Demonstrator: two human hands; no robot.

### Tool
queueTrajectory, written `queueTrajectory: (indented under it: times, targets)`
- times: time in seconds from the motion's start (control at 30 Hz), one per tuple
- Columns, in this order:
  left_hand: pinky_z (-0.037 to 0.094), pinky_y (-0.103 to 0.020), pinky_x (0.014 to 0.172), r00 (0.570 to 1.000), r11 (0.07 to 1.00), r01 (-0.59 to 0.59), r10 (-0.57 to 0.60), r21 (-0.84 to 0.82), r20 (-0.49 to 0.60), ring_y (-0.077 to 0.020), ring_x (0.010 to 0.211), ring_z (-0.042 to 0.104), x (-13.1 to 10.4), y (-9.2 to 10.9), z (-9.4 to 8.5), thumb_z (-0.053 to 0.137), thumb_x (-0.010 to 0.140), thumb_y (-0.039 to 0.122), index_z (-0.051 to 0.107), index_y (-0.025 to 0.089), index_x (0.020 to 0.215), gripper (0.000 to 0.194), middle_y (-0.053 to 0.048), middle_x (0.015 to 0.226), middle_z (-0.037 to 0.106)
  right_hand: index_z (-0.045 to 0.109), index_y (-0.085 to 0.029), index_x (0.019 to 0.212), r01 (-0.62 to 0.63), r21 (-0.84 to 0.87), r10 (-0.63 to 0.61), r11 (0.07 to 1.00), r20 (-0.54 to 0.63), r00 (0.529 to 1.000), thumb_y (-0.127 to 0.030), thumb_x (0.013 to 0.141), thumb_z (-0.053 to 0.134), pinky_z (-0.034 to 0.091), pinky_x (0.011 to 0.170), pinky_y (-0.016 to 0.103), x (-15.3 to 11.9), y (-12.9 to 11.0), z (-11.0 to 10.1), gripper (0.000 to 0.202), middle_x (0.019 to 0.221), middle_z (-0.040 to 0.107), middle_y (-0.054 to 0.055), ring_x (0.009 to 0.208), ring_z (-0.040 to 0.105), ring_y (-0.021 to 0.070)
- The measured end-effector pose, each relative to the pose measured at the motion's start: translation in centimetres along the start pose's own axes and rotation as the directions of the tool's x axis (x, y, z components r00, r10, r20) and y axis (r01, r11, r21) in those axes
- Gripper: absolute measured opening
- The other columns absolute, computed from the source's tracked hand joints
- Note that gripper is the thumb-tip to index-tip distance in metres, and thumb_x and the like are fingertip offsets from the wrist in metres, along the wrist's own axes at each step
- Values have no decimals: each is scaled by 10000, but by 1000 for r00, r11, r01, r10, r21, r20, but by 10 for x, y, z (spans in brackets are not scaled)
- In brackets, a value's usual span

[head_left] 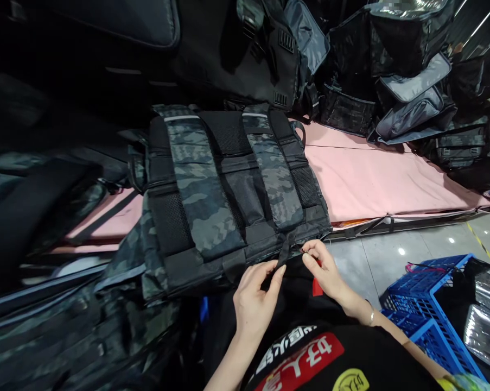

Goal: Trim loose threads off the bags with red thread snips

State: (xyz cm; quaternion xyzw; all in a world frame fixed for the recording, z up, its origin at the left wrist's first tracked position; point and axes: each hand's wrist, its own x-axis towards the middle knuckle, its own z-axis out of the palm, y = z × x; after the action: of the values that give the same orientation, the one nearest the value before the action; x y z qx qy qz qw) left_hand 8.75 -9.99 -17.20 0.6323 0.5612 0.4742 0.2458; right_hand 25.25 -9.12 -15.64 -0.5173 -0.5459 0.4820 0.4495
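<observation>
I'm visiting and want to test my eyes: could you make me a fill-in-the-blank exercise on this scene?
The backpack lies with its shoulder straps facing ____.
The left hand pinches a narrow strap whose color is ____.
The arm with a bracelet is the person's ____ one.
The plastic crate at the lower right is ____.

Missing words: up; black; right; blue.

The backpack (pixel 248 195) is matt cloth with rough mesh panels (pixel 305 186), the worktop cover (pixel 362 179) smooth matt cloth, the crate (pixel 415 288) beyond its near edge glossy plastic.
</observation>
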Motion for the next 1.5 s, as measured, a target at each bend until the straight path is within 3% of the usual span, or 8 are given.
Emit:
queueTrajectory:
  times: [0.4,0.73,0.9,1.0,1.07,1.13,1.3,1.5]
  targets:
    - [490,-321,750,993,993,-117,118,23,-20,-177,796,601,-1,3,2,610,818,267,649,204,889,103,-37,838,650,629,-193,810,192,-411,-199,891,26,980,-380,821,602,421,545,242,0,-11,-10,190,723,647,21,600,557,132]
    - [497,-328,770,982,980,-180,185,88,-49,-184,813,611,-2,7,2,603,821,233,644,199,942,132,-47,858,660,612,-190,829,218,-419,-213,882,59,975,-371,820,610,409,529,234,0,-12,-13,182,707,628,13,572,544,123]
    - [512,-339,762,936,940,-320,333,118,-114,-195,779,633,-35,-5,-16,630,763,145,681,231,939,202,-50,809,693,605,-187,815,177,-326,-190,929,-8,982,-355,803,624,441,570,248,0,-12,-16,169,731,637,22,621,568,139]
    - [529,-321,676,999,989,50,-47,-142,22,-189,688,636,-58,-21,-18,582,816,269,693,203,821,129,-49,706,683,594,-187,859,120,-234,-134,965,-42,990,-353,790,646,429,550,241,1,-10,-16,187,717,619,9,596,545,129]
    - [538,-339,725,887,820,459,-441,-342,133,-212,771,654,-63,-28,-15,568,824,407,688,172,851,265,-82,807,700,600,-192,904,119,-208,-132,971,-49,990,-349,800,643,432,559,243,3,-11,-12,193,731,613,10,612,545,133]
    - [517,-375,840,748,537,628,-615,-563,248,-244,960,632,-59,-27,-11,612,776,492,666,162,985,395,-125,1039,675,617,-199,937,189,-218,-194,958,-4,981,-332,815,634,451,605,256,7,-14,-6,181,800,618,27,687,566,150]
    - [488,-363,887,723,180,548,-593,-817,354,-200,979,615,-36,-9,-5,693,729,434,645,245,1064,388,-62,985,676,616,-220,1054,413,-313,-349,855,241,906,-285,864,586,467,743,308,16,-29,12,203,985,622,66,877,578,190]
    - [494,-294,783,803,457,447,-584,-769,120,-159,760,598,-30,-7,-4,734,677,365,699,174,825,244,-32,809,669,619,-207,1007,539,-400,-371,741,424,826,-215,881,556,459,785,304,19,-35,26,141,950,635,48,872,585,180]
